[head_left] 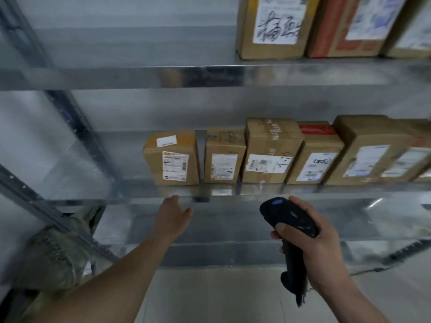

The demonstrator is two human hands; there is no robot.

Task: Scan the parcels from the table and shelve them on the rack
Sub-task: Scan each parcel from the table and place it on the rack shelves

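Observation:
A metal rack [98, 194] fills the view. Several brown cardboard parcels with white labels stand in a row on its middle shelf; the leftmost parcel [172, 157] sits just above my left hand [173, 213]. That hand is empty, fingers relaxed, reaching up to the shelf's front edge just below the parcel. My right hand [312, 243] grips a black barcode scanner [291, 231] by its handle, head pointing up toward the shelf. More parcels [270, 26] stand on the upper shelf at the right.
The left half of the middle shelf and of the upper shelf [116, 75] is bare metal. A dark upright post [77, 122] slants down the left side. A lower shelf [210, 252] lies below my hands, with pale floor beneath.

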